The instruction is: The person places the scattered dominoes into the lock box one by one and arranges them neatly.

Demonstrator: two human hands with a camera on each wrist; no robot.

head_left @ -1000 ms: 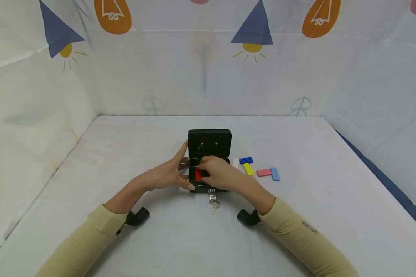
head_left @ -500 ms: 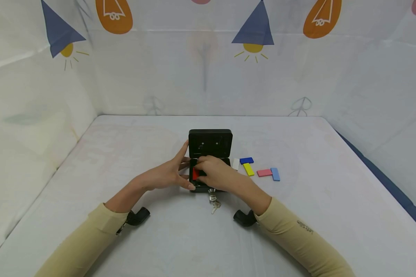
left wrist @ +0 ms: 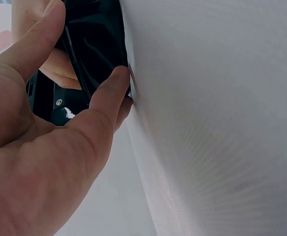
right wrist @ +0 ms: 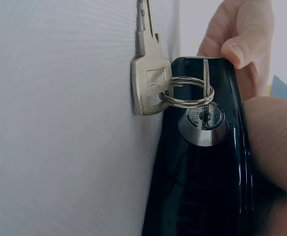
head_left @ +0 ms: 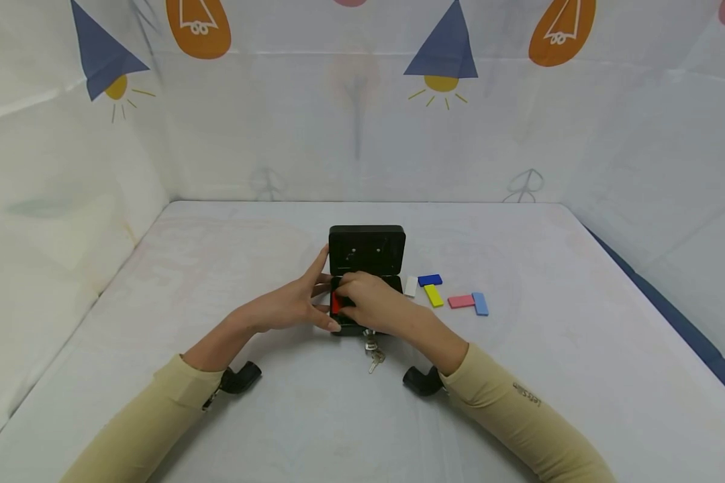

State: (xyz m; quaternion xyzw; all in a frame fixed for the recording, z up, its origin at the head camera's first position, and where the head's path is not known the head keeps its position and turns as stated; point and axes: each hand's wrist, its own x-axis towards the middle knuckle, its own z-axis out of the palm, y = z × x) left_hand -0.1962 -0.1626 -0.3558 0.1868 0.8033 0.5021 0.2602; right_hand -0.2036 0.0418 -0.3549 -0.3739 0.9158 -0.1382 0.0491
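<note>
Hands angle inward, left splayed, right pinching red block.

Tan sleeves, black wrist cameras

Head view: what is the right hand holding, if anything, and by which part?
The right hand appears to pinch the red block by its right side; the exact contact is hidden.

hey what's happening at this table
Someone's right hand holds a red piece inside an open black box, while the left hand touches its side. A key sits in the front lock, with a second key on its ring. To the right lie a white piece, a dark blue one, a yellow one, a pink one and a light blue one.
</note>
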